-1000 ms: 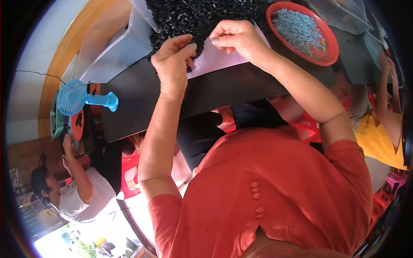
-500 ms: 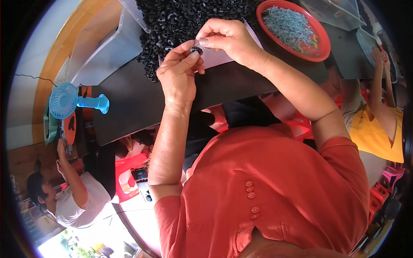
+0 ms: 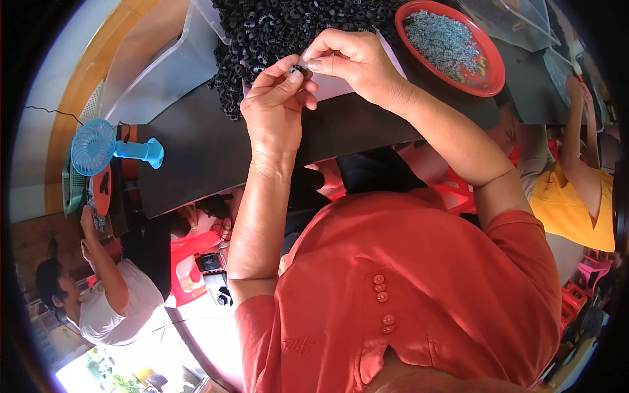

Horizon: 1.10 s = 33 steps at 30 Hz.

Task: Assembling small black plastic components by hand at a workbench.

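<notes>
Between the thumb and fingers of my left hand (image 3: 276, 98) is a small black plastic part (image 3: 299, 69), mostly covered by the fingertips. My right hand (image 3: 354, 64) meets it there, thumb and index finger pinched together against the part. Whatever lies in that right pinch is too small to make out. Both hands are raised over a white sheet (image 3: 341, 86) at the table's near side. Just beyond them spreads a large heap of similar black parts (image 3: 282, 29).
A red bowl (image 3: 496, 77) of small silvery pieces stands right of the heap. Clear plastic bins (image 3: 160, 82) flank the dark table (image 3: 196, 154). A blue fan (image 3: 95, 147) is at the left. Co-workers sit at left (image 3: 121, 301) and right (image 3: 570, 209).
The black part has turned slightly in my left fingers and shows more. My right hand stays pinched beside it. The whole view has shifted a little.
</notes>
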Available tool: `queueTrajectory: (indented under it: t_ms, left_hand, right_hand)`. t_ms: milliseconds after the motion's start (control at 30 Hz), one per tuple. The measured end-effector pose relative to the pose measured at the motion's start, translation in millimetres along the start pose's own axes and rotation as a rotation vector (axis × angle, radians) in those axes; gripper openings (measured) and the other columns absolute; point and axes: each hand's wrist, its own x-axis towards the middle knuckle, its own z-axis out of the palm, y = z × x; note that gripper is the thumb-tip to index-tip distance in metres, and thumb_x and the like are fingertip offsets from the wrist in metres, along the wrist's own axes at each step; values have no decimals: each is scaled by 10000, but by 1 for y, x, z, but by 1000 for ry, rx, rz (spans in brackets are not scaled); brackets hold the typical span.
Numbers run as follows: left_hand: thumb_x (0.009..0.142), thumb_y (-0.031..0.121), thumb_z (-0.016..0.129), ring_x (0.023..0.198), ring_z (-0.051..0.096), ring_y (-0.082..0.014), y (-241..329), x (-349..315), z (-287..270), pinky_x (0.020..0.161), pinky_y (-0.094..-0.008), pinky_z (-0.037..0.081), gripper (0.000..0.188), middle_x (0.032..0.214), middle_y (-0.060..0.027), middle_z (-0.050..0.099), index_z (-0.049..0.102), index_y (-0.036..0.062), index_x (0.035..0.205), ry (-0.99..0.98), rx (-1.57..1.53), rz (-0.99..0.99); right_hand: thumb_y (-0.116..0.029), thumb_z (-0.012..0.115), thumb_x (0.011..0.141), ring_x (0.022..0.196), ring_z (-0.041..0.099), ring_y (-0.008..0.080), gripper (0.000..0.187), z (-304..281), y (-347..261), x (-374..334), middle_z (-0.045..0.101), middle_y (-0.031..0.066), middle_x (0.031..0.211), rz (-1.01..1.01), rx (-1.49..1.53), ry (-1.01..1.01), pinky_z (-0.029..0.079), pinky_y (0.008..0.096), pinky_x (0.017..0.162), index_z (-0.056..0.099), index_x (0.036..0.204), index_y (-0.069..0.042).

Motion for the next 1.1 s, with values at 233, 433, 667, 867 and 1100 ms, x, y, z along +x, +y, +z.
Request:
queueTrajectory:
  t_ms: [233,433,667,867,1100]
  left_hand:
    - [820,-79,637,645,614,-193,0,-2,-5,531,-270,483,213,817,-114,645,631,-85,1033,40,189,33]
    - [814,-87,636,608,591,-181,-4,-4,-5,546,-264,475,223,815,-118,647,633,-88,1037,24,144,14]
    - [825,-84,628,620,596,-185,-6,-5,-7,538,-270,483,194,835,-121,648,624,-80,1019,-1,184,-37]
    - [835,-88,617,632,632,-212,-4,-9,-1,527,-271,501,161,872,-157,658,615,-82,996,24,142,-25]
    - [835,-75,629,608,630,-201,-6,-10,-5,488,-257,486,155,817,-167,664,609,-92,988,44,213,-13]
  right_hand:
    - [-58,654,856,730,626,135,66,0,0,3,664,67,777,-81,-75,17,497,266,680,634,891,-6]
    - [-58,642,872,770,633,124,71,-2,3,2,668,61,807,-54,-95,-33,501,257,710,642,924,-10]
    - [-56,641,884,824,657,124,77,-2,5,2,688,60,852,-80,-148,-79,514,251,746,651,943,-7]
    - [-54,640,880,804,661,134,68,-4,-1,2,685,60,837,-70,-168,-112,515,257,725,647,930,-9]
    - [-45,626,875,779,669,169,50,-3,2,1,681,68,820,-126,-183,-156,517,267,709,633,905,-6]
